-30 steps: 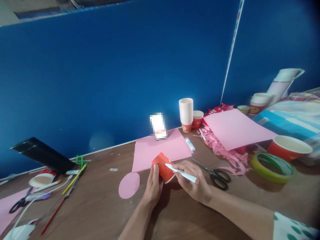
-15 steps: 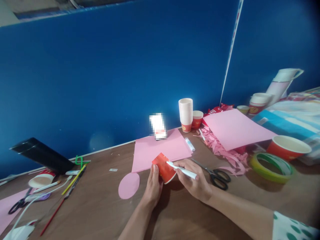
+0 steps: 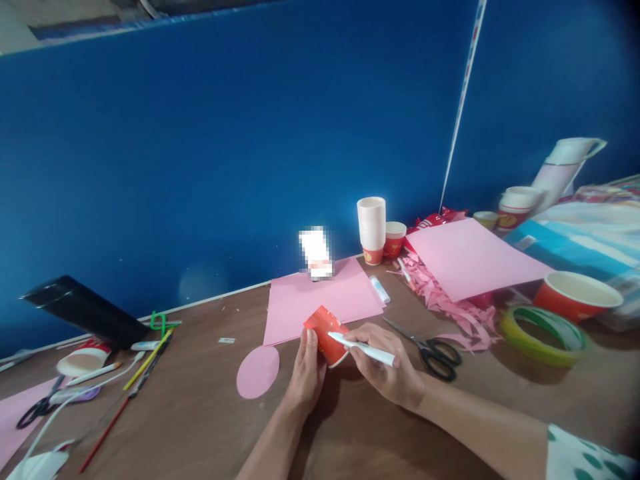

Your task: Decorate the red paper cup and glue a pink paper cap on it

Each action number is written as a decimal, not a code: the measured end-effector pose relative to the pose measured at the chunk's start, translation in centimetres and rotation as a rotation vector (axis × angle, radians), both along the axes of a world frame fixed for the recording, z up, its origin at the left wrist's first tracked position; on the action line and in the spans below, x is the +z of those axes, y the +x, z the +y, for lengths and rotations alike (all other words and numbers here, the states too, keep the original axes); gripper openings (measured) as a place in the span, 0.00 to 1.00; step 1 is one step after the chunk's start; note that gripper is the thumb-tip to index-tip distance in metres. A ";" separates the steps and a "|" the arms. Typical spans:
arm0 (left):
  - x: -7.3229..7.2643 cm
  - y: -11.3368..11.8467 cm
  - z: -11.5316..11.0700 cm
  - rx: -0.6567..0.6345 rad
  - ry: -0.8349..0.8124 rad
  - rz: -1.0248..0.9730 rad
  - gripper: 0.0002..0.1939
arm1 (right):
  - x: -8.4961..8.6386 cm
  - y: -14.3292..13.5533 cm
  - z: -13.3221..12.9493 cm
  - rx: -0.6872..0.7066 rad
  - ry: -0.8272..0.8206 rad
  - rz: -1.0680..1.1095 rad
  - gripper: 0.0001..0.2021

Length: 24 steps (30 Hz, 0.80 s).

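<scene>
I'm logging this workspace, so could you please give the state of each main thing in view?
Left hand: holding the red cup
Right hand: gripping the white pen
Red cup: tilted
White pen: tip at the cup's side, contact unclear
Scissors at right: lying flat, apparently closed
Tall cup stack: upright, nested
Tape roll: lying flat
Pink paper circle: cut out, lying flat
Cup at far left: lying on its side

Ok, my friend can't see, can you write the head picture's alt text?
A person's left hand holds a tilted red paper cup, and the right hand holds a white pen at its side. Pink paper, scissors and green tape lie on the brown table.
</scene>
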<state>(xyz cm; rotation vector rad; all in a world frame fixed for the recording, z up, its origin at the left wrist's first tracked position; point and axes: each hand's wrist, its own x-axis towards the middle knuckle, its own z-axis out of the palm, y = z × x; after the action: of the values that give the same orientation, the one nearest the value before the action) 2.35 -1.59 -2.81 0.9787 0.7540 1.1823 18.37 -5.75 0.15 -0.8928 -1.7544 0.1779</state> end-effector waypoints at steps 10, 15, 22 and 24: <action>0.4 0.0 0.5 0.001 -0.089 -0.135 0.10 | 0.3 0.1 -0.2 -0.034 0.061 -0.029 0.08; 0.2 -0.1 0.7 -0.003 -0.108 -0.199 0.14 | 0.3 0.1 -0.2 -0.039 0.017 -0.009 0.08; 0.9 0.1 0.4 -0.080 -0.034 -0.227 0.18 | -0.2 0.1 -0.2 0.009 -0.036 0.011 0.11; 1.0 0.1 0.3 -0.100 -0.050 -0.236 0.19 | -0.3 0.1 -0.2 0.020 -0.043 0.014 0.11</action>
<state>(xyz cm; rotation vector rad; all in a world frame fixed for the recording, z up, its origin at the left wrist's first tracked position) 2.45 -1.34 -1.80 0.8090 0.5383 1.1625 18.48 -5.92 -0.16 -0.9037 -1.7532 0.2354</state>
